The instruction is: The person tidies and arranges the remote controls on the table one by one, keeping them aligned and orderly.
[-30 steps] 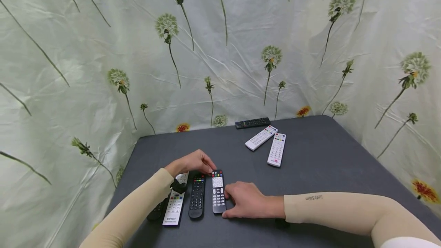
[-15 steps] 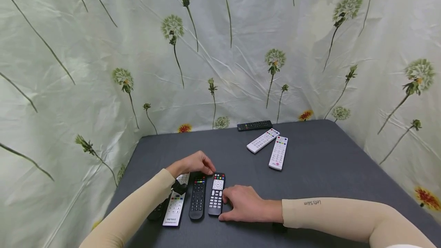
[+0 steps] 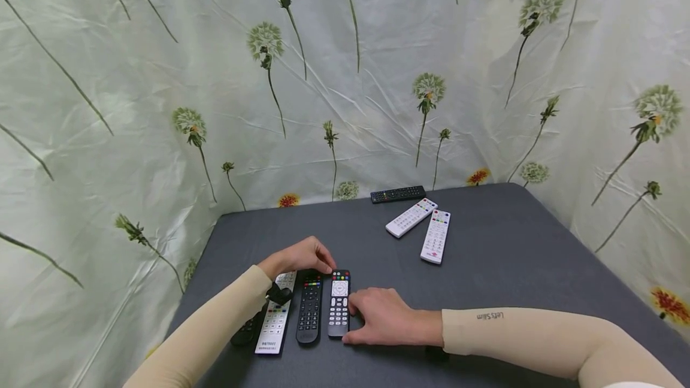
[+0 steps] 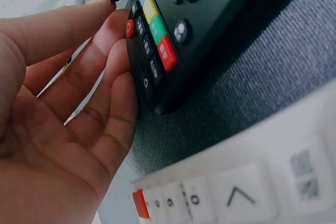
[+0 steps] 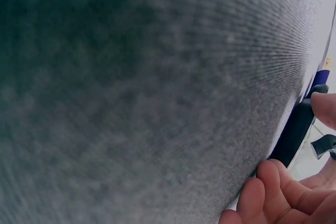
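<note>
A small black remote control (image 3: 339,310) with a white button ring lies upright on the dark grey table between both hands. My left hand (image 3: 304,254) reaches its far left corner, thumb and index tips touching there. The other fingers (image 4: 123,93) of that hand rest by the end of a larger black remote (image 3: 309,316). My right hand (image 3: 385,317) rests against the small remote's right edge, with the thumb (image 5: 324,109) at the near corner and fingers (image 5: 268,177) along the side. A wide gap separates that thumb from the fingers.
Left of these lie a white remote (image 3: 272,331) and another black remote (image 3: 244,333), partly under the left forearm. Two more white remotes (image 3: 411,217) and a black remote (image 3: 398,194) lie toward the far edge. A dandelion-printed curtain (image 3: 345,76) surrounds the table (image 3: 501,256).
The small remote has shifted slightly left with my right hand, turned at an angle, then straightened. My left hand stays at its far end. The other remotes are unmoved.
</note>
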`<state>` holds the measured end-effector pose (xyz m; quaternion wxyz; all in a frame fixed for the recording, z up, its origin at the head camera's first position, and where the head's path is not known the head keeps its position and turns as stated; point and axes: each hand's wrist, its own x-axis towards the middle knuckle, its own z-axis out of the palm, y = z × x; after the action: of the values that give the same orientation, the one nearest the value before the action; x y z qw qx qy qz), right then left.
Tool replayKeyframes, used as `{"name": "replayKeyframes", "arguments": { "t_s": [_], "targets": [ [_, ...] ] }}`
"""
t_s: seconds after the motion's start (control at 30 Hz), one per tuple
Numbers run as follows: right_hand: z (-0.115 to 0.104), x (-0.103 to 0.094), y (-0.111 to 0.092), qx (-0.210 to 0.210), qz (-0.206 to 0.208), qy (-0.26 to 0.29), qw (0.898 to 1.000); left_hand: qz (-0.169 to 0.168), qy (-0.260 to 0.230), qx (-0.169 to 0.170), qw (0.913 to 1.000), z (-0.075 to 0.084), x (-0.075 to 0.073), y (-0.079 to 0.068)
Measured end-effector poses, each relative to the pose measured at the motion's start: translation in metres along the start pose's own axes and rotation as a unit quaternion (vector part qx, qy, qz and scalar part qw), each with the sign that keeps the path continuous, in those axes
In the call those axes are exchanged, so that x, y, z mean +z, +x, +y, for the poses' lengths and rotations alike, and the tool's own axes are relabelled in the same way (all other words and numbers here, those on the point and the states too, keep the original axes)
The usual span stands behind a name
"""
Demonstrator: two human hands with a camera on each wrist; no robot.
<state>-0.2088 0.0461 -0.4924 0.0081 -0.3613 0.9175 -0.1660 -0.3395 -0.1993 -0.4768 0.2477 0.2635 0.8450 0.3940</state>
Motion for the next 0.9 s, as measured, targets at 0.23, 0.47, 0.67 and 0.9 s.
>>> {"name": "replayKeyframes", "arguments": {
  "t_s": [0.23, 0.47, 0.67, 0.9],
  "targets": [
    [0.000, -0.002, -0.001, -0.005, -0.006, 0.001, 1.000, 0.002, -0.002, -0.003, 1.0000, 0.001, 0.000, -0.002],
    [-0.001, -0.004, -0.005, 0.005, -0.014, 0.018, 1.000, 0.001, 0.003, -0.002, 1.0000, 0.003, 0.000, 0.000],
    [0.005, -0.021, -0.009, 0.024, -0.036, 0.073, 0.996, 0.026, -0.011, 0.014, 0.9995, 0.013, -0.005, 0.016],
    [0.029, -0.048, -0.012, 0.065, -0.023, 0.095, 0.993, 0.079, -0.046, 0.029, 0.9954, 0.041, -0.004, 0.048]
  ]
}}
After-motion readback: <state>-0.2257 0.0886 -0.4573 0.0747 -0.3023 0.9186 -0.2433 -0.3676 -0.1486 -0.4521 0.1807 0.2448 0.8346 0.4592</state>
